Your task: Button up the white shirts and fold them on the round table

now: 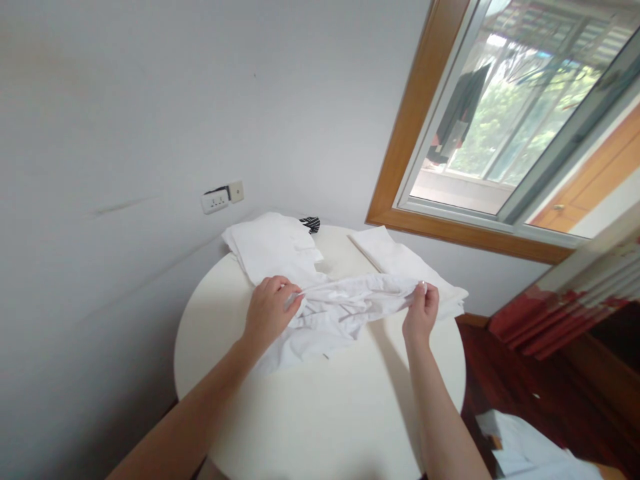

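A crumpled white garment (345, 303) is stretched between my two hands over the round white table. Its exact kind does not show; part of it lies loosely on the tabletop. My left hand (274, 301) pinches one end between thumb and fingers. At the other end, my right hand (421, 310) grips the edge of the fabric with closed fingers. Behind my left hand lies a flat white folded cloth (273, 243). More folded white cloth (400, 257) lies beyond the garment on the right, partly hidden by it.
The round table (320, 413) stands against a pale wall. A small black-and-white striped item (311, 225) is at its back edge. Wall sockets (216, 201) are to the left, a wood-framed window (407, 113) to the right. White fabric (530, 447) lies low at the right.
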Motion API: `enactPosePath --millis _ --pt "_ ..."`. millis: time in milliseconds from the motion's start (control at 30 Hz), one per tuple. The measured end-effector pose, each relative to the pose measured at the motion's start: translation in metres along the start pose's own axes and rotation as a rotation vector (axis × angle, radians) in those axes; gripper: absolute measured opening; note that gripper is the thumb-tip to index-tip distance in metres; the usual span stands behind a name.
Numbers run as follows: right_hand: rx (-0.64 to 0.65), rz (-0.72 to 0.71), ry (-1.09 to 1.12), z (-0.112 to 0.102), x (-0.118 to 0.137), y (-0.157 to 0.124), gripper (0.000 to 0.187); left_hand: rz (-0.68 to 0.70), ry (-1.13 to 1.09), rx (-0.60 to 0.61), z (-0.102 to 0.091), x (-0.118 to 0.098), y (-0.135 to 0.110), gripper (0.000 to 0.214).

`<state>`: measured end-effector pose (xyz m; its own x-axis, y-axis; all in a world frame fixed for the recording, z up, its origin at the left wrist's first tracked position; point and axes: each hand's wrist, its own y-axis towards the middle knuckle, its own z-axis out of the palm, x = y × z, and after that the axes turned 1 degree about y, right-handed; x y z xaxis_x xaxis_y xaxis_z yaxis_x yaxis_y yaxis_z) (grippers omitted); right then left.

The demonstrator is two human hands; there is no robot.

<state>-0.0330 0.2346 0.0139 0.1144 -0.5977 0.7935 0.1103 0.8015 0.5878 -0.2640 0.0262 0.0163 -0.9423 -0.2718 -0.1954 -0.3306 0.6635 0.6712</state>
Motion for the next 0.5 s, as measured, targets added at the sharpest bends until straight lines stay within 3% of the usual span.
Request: enactPosePath --millis 100,233,367,500 --pt "0.075 0.007 0.029 0.0022 0.0009 -0.0013 0.026 -0.030 0.002 -0.012 0.0009 0.0057 -0.0001 0.018" --pt "0.281 0.051 0.034 0.0005 0.0004 0.0003 0.031 -0.145 -0.027 -0.049 -0.0001 0.0081 -0.0010 0.020" --pt "0.630 0.018 -0.042 -0.0036 -0.0023 0.0013 0.047 -0.316 -0.028 -0.031 -0.0031 0.0072 -0.0018 0.021" --pt "0.944 0.023 -0.176 -0.0028 -0.0022 -0.0055 0.049 -0.366 -0.083 -0.098 -0.0031 0.0089 -0.0031 0.019"
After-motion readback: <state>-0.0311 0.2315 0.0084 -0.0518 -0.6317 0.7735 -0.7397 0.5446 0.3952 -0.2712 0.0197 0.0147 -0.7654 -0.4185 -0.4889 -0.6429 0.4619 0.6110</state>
